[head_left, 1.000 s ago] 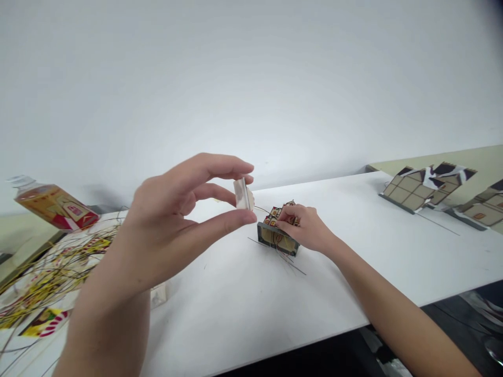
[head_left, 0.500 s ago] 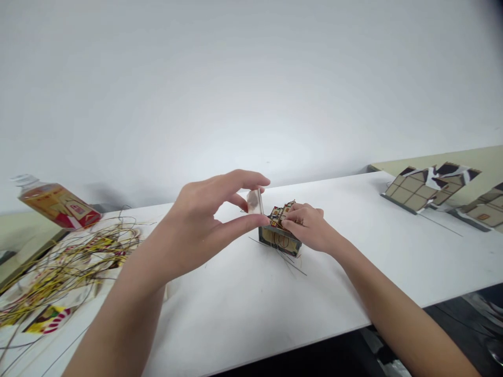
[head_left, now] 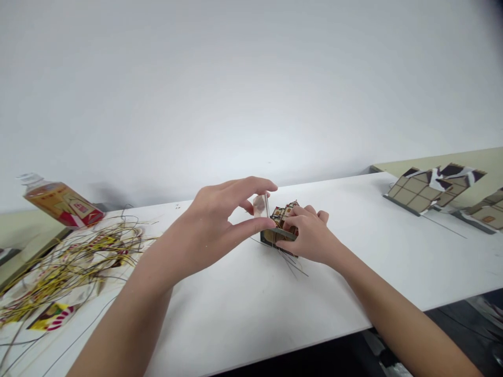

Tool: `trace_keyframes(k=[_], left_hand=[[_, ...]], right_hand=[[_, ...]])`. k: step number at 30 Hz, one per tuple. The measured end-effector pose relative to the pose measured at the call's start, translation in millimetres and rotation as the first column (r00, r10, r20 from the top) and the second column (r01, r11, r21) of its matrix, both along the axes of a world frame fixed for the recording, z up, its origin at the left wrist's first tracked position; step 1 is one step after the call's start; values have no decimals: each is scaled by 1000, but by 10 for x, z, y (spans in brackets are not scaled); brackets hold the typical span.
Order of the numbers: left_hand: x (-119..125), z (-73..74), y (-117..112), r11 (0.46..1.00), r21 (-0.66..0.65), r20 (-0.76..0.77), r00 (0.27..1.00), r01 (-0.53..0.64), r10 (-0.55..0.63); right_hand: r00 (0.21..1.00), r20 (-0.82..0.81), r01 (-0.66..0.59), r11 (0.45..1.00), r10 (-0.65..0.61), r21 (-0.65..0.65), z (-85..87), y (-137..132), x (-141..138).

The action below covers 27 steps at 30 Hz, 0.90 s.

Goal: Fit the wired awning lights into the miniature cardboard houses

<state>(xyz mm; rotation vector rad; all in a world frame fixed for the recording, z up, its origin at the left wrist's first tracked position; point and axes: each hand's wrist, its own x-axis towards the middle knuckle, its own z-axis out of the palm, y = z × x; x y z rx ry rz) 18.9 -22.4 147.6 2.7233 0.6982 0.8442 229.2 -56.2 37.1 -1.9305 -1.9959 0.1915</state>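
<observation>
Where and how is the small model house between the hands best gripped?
The small model house is probably best held by its dark base edge, coming from the right, where the right hand is: that edge is straight, wires trail in front, and the left hand occupies the left side.

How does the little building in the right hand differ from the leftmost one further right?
The handled building lies tipped, its base facing the viewer; the leftmost building stands on its base. The handled building shows small, multicoloured details; the leftmost building shows larger beige panels. Both have dark base edges.
</observation>
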Motion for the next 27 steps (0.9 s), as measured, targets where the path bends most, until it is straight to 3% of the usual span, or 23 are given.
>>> trace_keyframes(k=[6,19,27], left_hand=[[-18,5,22,999,44,21,1000,6,-7],[-11,-7,36,998,59,30,1000,-7,5],[-18,8,29,998,57,26,1000,-13,12]], right_hand=[[996,61,59,997,-63,57,-98,16,-35],[974,209,65,991,-89,118,-121,-14,-66],[984,174,16,991,-40,134,-67,-75,-23]])
